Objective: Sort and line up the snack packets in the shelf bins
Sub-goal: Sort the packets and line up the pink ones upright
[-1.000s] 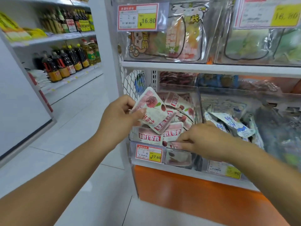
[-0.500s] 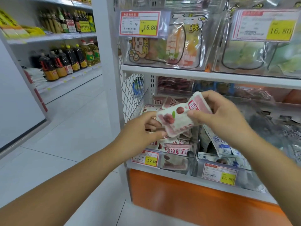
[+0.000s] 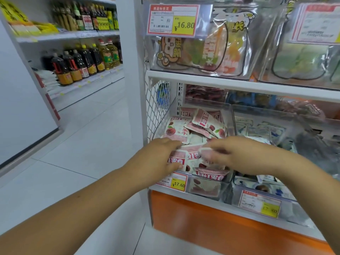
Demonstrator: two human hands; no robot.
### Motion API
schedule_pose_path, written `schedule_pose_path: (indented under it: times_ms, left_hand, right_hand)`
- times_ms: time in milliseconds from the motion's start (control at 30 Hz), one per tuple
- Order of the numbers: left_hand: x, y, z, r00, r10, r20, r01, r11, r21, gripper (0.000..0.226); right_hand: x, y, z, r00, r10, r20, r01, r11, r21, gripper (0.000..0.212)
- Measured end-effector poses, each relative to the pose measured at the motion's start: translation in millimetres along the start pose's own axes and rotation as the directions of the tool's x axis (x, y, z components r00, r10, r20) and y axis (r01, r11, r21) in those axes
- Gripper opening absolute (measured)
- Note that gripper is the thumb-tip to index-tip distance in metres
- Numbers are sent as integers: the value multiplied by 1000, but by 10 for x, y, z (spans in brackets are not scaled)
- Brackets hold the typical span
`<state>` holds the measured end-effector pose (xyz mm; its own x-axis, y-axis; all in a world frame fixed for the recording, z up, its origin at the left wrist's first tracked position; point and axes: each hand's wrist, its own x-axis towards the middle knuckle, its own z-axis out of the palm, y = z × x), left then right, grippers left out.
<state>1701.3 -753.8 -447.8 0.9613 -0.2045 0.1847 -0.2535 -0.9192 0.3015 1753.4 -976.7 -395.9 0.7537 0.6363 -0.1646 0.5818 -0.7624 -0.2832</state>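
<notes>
Both arms out: left forearm in from 8 o'clock, right from 4. Left hand (image 3: 160,159) grips pink packet (image 3: 177,159), thumb under. Right hand (image 3: 241,155), blurred, fingers curled, pinches white-edged packet (image 3: 206,150).

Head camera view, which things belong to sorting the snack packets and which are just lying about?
Job: pink packets, their clear bin, left hand, right hand, both gripping packets.
Just there: oil bottles, bagged snacks overhead, 16.80 price tag, blue-white packets next door.

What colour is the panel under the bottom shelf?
The panel is orange; head view shows it best.
</notes>
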Motion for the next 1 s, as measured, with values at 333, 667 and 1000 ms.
schedule_pose_path:
  times_ms: [333, 667, 1000]
  left_hand:
    - [77, -169, -126, 990, 141, -13, -125, 915, 384, 31]
    - [-236, -330, -128, 951, 292, -103, -269, 943, 194, 27]
    - [-214, -380, -77, 943, 313, -109, -296, 943, 151, 32]
  right_hand:
    - [364, -3, -131, 985, 47, 166, -31, 994, -101, 56]
    - [226, -11, -165, 941, 53, -334, 15, 980, 198, 42]
    - [469, -214, -73, 967, -81, -242, 115, 985, 129, 31]
